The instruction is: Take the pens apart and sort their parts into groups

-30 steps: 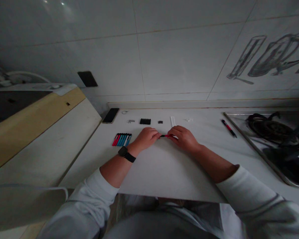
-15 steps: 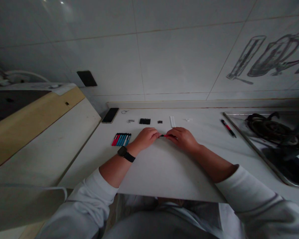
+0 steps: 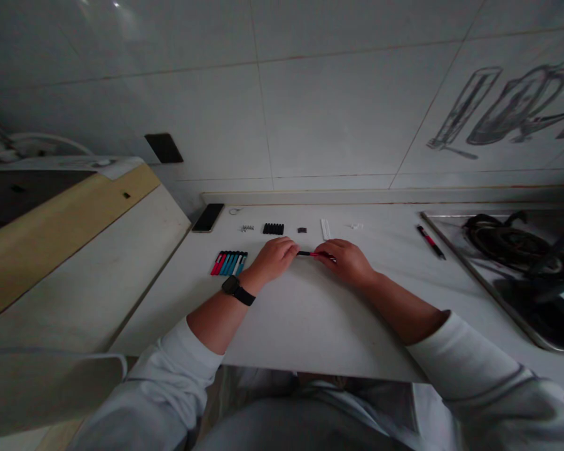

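Observation:
Between my hands, just above the white counter [image 3: 319,313], a black and red pen [image 3: 305,253] lies level. My left hand [image 3: 276,255] pinches its black end, while my right hand [image 3: 343,257] is closed around the red part. Fingers hide both ends of the pen. Behind my hands is a row of small parts: springs [image 3: 247,228], black grips [image 3: 273,229], small dark pieces [image 3: 301,230], thin white rods [image 3: 326,229] and small clear pieces [image 3: 356,226]. Left of my left hand several red and blue pen barrels [image 3: 229,263] lie side by side.
A phone [image 3: 208,217] and a small ring [image 3: 235,212] lie at the back left. To the right are a red and black pen [image 3: 431,242] and a gas stove [image 3: 474,275] with a metal rim. A pale cabinet-like box [image 3: 89,269] borders the counter's left side.
My left hand has shifted slightly up and left, and more of the pen's black part shows between my hands. My right hand is almost unmoved.

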The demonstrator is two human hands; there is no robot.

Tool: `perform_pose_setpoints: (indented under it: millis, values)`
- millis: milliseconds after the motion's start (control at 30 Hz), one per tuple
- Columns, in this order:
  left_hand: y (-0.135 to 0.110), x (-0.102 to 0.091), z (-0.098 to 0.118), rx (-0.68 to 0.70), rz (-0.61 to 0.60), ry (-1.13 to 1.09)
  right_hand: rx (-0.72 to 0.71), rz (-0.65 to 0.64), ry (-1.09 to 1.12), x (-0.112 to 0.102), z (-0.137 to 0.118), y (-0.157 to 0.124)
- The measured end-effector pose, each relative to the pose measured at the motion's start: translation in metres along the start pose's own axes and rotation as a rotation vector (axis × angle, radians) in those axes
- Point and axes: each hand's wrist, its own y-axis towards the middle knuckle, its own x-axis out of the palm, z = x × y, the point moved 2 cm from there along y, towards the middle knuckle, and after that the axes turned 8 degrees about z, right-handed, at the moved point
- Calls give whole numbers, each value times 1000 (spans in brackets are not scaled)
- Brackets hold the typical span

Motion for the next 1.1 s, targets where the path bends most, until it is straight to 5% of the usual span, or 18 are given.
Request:
perform_pose_setpoints:
  millis: [1100]
  values:
    - [0, 1, -2, 7, -27, -21, 15, 10, -6, 0, 4, -1]
